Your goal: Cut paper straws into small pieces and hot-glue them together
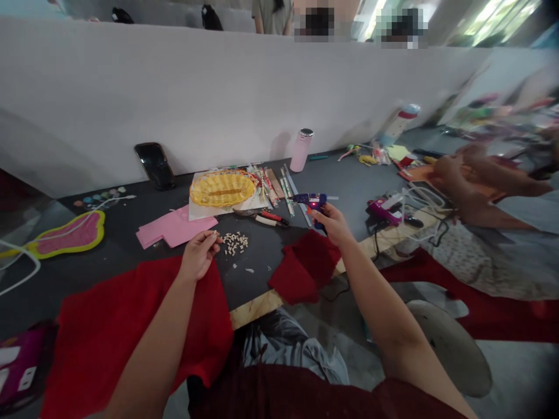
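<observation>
My right hand is wrapped round the handle of a blue glue gun; a small red light glows on its body and its nozzle points left. Fingertips pinched together, my left hand is just left of a pile of small pale pieces. Whatever sits in that pinch is too small to make out. Under the left forearm lies a large red cloth. A smaller red cloth hangs partly over the table edge below the glue gun. Red-handled pliers rest behind the pile.
A yellow woven basket, pink paper, a phone and a pink bottle stand or lie toward the white partition. At right, a purple power strip with cables lies near another person's arms.
</observation>
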{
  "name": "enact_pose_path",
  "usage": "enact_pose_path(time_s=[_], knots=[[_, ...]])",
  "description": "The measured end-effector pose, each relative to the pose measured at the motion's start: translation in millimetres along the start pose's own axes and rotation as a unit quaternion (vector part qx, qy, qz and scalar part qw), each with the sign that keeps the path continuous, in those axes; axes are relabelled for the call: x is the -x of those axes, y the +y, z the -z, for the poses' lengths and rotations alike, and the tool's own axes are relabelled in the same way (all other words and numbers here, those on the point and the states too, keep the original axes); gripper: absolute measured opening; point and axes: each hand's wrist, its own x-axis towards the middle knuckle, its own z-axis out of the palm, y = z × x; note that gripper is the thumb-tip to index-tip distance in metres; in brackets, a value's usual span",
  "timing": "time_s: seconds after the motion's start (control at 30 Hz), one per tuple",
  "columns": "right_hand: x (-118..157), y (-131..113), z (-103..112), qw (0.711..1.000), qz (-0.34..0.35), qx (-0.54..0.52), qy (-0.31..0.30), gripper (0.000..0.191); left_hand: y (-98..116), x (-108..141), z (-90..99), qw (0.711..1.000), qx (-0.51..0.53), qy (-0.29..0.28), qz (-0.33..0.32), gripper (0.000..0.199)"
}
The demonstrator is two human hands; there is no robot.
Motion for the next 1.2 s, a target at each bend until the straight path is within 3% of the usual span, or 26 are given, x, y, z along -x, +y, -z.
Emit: enact_pose_path(time_s=[0.2, 0.33, 0.5, 0.63, 0.8, 0.97, 1.2], knots=[[11, -28, -29, 0.986, -0.074, -0.151, -0.011, 0.029, 3, 4, -2.7, 1.0, 0.006, 0.001, 0.01, 0.024], [22, -40, -59, 0.974, -0.127, -0.174, -0.068, 0.029, 6, 6, -3.8, 1.0, 0.013, -0.002, 0.009, 0.023], [25, -42, -78, 0.959, -0.168, -0.191, -0.126, 0.032, 7, 7, -3.9, 1.0, 0.018, -0.003, 0.008, 0.02], [20, -43, -94, 0.948, -0.153, -0.24, -0.141, 0.029, 9, 8, -4.4, 1.0, 0.02, 0.001, 0.01, 0.02], [18, -16, -119, 0.937, -0.166, -0.282, -0.123, 0.028, 10, 9, -6.8, 1.0, 0.009, 0.007, 0.014, 0.021], [18, 4, -121, 0.921, -0.177, -0.29, -0.191, 0.024, 12, 10, -9.8, 1.0, -0.003, 0.008, 0.013, 0.019], [15, 4, -107, 0.885, -0.165, -0.345, -0.265, 0.033, 10, 8, -7.9, 1.0, 0.005, 0.006, 0.015, 0.017]])
